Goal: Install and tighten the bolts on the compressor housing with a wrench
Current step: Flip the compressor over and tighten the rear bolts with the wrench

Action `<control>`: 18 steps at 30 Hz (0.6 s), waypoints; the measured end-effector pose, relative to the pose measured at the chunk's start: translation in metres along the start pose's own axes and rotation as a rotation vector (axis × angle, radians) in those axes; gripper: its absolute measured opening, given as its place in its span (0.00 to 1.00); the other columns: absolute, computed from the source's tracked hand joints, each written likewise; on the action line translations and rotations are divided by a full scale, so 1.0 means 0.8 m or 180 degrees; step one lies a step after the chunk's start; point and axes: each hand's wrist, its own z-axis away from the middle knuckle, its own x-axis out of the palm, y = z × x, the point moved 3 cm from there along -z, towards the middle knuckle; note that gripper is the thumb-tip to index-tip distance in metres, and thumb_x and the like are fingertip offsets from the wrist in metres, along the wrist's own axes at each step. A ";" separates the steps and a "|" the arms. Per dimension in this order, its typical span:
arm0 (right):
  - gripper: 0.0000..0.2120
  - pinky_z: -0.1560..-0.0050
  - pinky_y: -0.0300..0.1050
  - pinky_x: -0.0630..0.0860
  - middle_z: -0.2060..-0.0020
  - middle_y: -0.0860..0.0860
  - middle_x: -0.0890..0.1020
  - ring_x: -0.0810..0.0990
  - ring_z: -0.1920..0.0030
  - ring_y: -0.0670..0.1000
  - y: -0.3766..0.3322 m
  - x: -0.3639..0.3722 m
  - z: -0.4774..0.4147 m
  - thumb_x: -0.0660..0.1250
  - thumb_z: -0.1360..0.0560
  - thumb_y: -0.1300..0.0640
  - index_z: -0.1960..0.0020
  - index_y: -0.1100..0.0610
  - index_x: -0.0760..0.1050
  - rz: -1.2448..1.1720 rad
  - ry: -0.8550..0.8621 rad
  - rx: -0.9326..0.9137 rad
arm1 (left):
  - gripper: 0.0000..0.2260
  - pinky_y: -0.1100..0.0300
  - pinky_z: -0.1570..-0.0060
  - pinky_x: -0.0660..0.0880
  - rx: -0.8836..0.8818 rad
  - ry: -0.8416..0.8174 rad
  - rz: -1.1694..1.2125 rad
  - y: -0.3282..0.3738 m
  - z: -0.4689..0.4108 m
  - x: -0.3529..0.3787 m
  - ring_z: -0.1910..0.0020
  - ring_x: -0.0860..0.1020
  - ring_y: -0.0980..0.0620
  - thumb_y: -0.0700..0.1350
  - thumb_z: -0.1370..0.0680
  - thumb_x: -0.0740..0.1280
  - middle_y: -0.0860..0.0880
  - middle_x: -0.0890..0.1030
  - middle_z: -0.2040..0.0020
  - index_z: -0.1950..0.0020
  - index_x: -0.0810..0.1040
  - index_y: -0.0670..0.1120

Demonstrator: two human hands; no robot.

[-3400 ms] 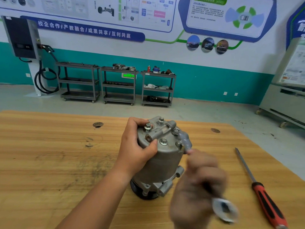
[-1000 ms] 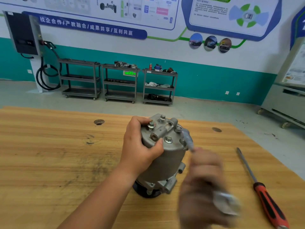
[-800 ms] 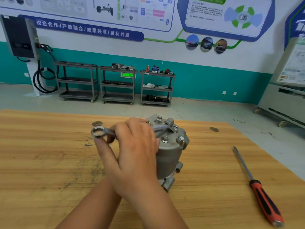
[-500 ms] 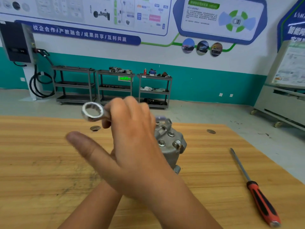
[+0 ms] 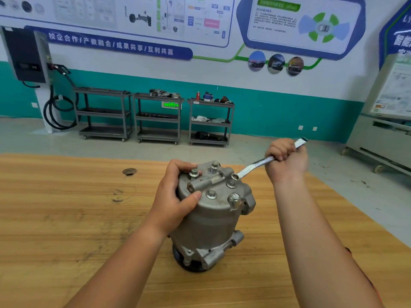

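A grey metal compressor housing point(image 5: 211, 221) stands upright on the wooden table point(image 5: 66, 218), with several bolts point(image 5: 211, 194) showing on its top face. My left hand point(image 5: 175, 196) grips the top left of the housing, thumb on the front and fingers over the rim. My right hand point(image 5: 287, 161) holds the handle of a silver wrench point(image 5: 253, 166) in a fist, up and to the right of the housing. The wrench's head sits on a bolt at the top right of the housing.
The table's far edge runs behind the housing, and its right edge slants down at the right. A knot hole point(image 5: 129, 171) marks the wood at the left. Tool carts point(image 5: 158, 117) stand against the far wall. A grey cabinet on wheels point(image 5: 378, 138) is at the right.
My right hand, which was crossed over the left side with the wrench raised, has swung to the right and set the wrench head on a top-right bolt. The left hand still grips the housing.
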 end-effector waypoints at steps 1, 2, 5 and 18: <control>0.26 0.87 0.35 0.54 0.83 0.47 0.61 0.54 0.83 0.44 0.004 -0.005 -0.009 0.51 0.20 0.47 0.75 0.56 0.61 0.0060 0.0069 0.0201 | 0.20 0.64 0.49 0.74 0.0004 -0.0017 0.0003 -0.001 -0.001 0.000 0.48 0.78 0.57 0.53 0.36 0.66 0.59 0.79 0.48 0.45 0.69 0.51; 0.28 0.87 0.35 0.55 0.83 0.47 0.61 0.56 0.84 0.44 0.007 -0.008 -0.017 0.50 0.19 0.45 0.75 0.56 0.61 0.0162 0.0136 0.0365 | 0.20 0.64 0.49 0.74 0.0006 -0.0029 -0.0005 -0.002 -0.001 0.000 0.48 0.78 0.58 0.53 0.35 0.65 0.62 0.78 0.48 0.45 0.69 0.51; 0.30 0.88 0.35 0.56 0.83 0.47 0.61 0.59 0.86 0.44 0.017 -0.005 -0.036 0.49 0.19 0.42 0.76 0.56 0.61 0.0537 0.0272 0.0585 | 0.20 0.66 0.49 0.74 0.0018 -0.0053 0.0025 -0.002 -0.001 -0.001 0.48 0.77 0.60 0.52 0.35 0.65 0.65 0.78 0.48 0.45 0.68 0.50; 0.26 0.84 0.35 0.56 0.76 0.43 0.55 0.52 0.78 0.41 0.039 -0.023 -0.042 0.51 0.20 0.48 0.74 0.56 0.61 0.0127 -0.0160 0.1082 | 0.19 0.68 0.50 0.74 0.0028 0.0065 0.0004 0.000 -0.001 0.002 0.49 0.77 0.61 0.52 0.35 0.65 0.55 0.77 0.48 0.46 0.68 0.52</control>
